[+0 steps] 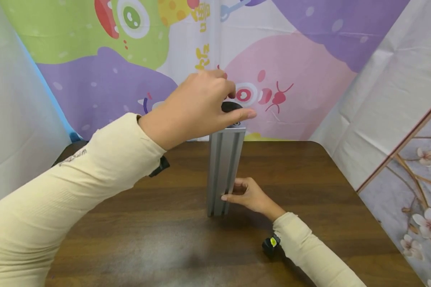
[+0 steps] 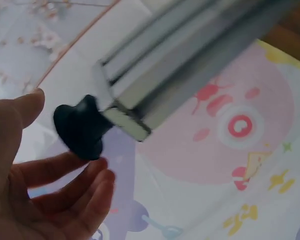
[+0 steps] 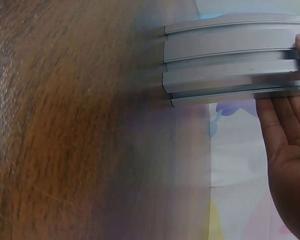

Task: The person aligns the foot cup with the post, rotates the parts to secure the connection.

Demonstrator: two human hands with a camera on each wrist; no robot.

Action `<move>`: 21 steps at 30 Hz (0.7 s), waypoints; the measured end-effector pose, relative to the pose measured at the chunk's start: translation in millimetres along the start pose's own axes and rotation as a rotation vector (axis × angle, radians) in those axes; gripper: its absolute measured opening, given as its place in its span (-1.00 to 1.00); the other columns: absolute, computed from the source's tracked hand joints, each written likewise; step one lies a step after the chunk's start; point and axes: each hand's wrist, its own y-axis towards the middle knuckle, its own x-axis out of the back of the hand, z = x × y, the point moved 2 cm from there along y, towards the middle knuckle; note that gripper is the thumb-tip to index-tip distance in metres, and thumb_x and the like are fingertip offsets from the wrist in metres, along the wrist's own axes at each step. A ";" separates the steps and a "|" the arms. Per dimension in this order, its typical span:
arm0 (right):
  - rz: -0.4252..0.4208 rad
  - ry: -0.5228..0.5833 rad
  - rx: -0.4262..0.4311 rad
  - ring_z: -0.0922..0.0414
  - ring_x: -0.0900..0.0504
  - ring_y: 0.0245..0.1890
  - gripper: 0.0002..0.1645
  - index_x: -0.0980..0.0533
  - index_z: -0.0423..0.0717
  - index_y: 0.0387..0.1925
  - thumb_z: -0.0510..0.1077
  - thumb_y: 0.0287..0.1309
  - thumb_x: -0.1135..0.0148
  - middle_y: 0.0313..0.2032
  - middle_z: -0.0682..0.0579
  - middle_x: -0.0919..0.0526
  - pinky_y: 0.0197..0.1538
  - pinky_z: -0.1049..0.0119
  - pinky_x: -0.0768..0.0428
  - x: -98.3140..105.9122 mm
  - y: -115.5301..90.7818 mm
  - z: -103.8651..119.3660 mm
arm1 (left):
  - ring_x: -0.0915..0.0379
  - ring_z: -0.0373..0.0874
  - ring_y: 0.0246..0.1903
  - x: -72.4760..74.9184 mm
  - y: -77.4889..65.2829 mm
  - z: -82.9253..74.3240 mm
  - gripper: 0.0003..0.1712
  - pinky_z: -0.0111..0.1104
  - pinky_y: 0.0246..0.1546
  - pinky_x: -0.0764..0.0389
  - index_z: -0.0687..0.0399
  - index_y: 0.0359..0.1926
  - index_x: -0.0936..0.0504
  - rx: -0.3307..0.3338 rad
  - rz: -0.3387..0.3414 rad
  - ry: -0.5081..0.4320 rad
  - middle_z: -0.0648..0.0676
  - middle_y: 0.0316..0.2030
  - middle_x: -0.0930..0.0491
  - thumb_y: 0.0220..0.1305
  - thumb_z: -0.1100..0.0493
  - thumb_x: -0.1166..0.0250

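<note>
An aluminium extrusion profile (image 1: 223,171) with long grooves stands upright on the table. At its top end is a black lobed knob (image 2: 77,127), partly hidden by my left hand in the head view. My left hand (image 1: 197,107) hovers around that knob, its thumb apart from it and its fingers loosely bent. The fingertips come close under the knob in the left wrist view; whether they touch it I cannot tell. Low on the profile, my right hand (image 1: 251,195) holds it between thumb and fingers, near the foot. The right wrist view shows the profile's lower end (image 3: 210,50) at the tabletop.
The brown wooden table (image 1: 140,239) spreads out around the profile. Behind it hangs a printed cartoon curtain (image 1: 280,71), with white cloth (image 1: 377,87) at the side. A flowered panel (image 1: 416,179) stands at the right.
</note>
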 end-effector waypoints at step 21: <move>-0.008 0.007 0.004 0.14 -0.70 -0.26 -0.71 -0.60 -0.34 -0.13 -0.35 0.06 -0.36 -0.25 -0.16 -0.71 -0.21 0.29 -0.65 0.3 0.2 0.1 | -0.58 -0.16 -0.29 10.1 8.5 2.6 -0.81 -0.40 -0.17 -0.53 0.17 -0.21 -0.74 0.054 0.218 -0.217 0.06 -0.33 -0.70 0.22 0.15 -0.34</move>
